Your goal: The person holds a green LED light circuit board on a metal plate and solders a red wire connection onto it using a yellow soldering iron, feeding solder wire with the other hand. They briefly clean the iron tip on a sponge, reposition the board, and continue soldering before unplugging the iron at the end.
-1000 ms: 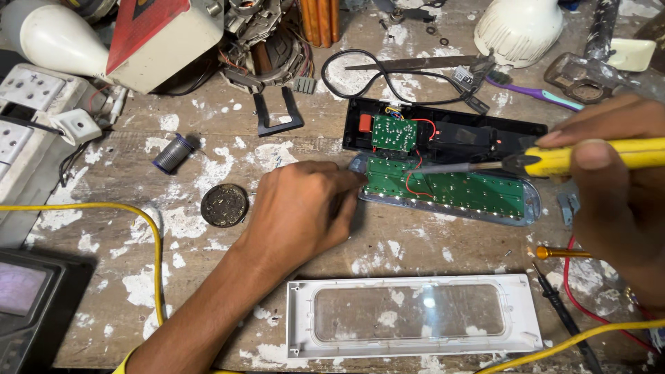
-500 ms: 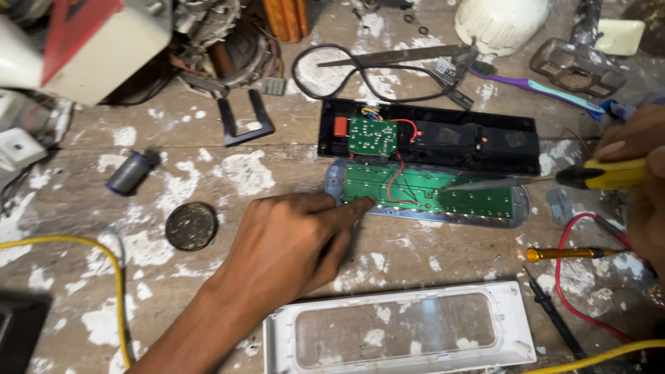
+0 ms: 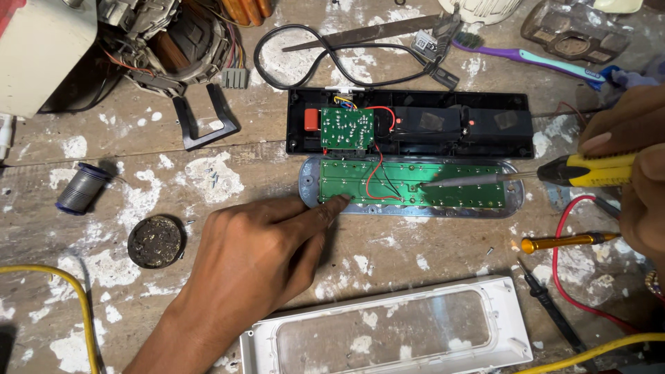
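A long green circuit board (image 3: 415,183) lies on a grey oval plate on the wooden bench. My left hand (image 3: 256,256) rests below it, one fingertip pressing the board's lower left corner. My right hand (image 3: 634,159) grips a yellow-handled soldering iron (image 3: 589,171); its metal tip touches the board near the middle. Behind the board sits a black open casing (image 3: 450,128) with a small green board (image 3: 346,127), joined by red and black wires.
A white lamp cover (image 3: 388,336) lies at the front. A solder spool (image 3: 80,188) and round flux tin (image 3: 156,241) sit left. A yellow screwdriver (image 3: 564,242), red and black probe leads, black cable, purple toothbrush (image 3: 533,59) and motor parts surround the work.
The view has moved closer and shifted left. My left fingertip now presses the board's corner. The soldering iron tip has come down onto the middle of the board.
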